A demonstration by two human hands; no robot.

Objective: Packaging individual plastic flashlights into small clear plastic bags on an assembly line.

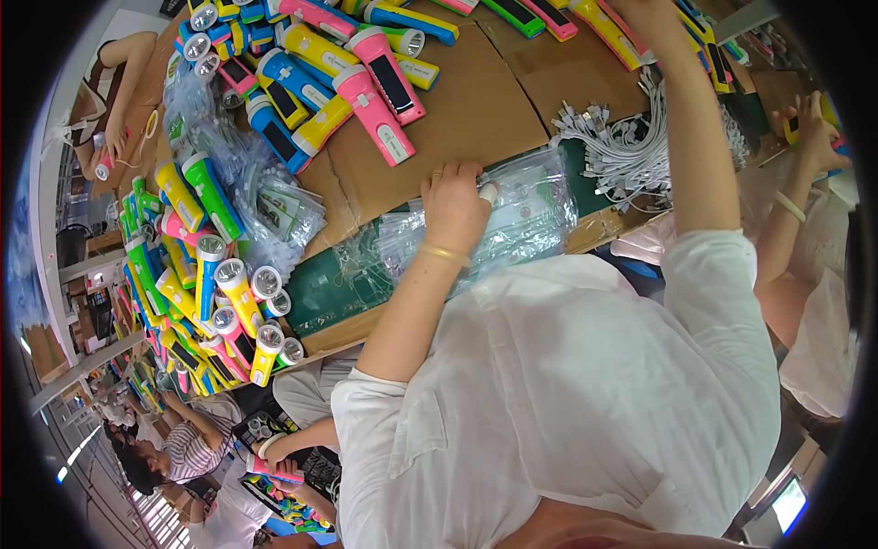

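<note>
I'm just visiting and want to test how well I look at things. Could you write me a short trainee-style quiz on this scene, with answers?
1. What is the camera wearer's left hand touching?
2. True or false: the bundle of white cables lies to the left of that hand.
3. Which of the wearer's hands is nearer the top edge of the picture: (a) the left or (b) the right?

Key
1. Clear plastic bags.
2. False: the cables lie to its right.
3. b: the right hand is up at the top edge, beside a yellow flashlight.
</note>
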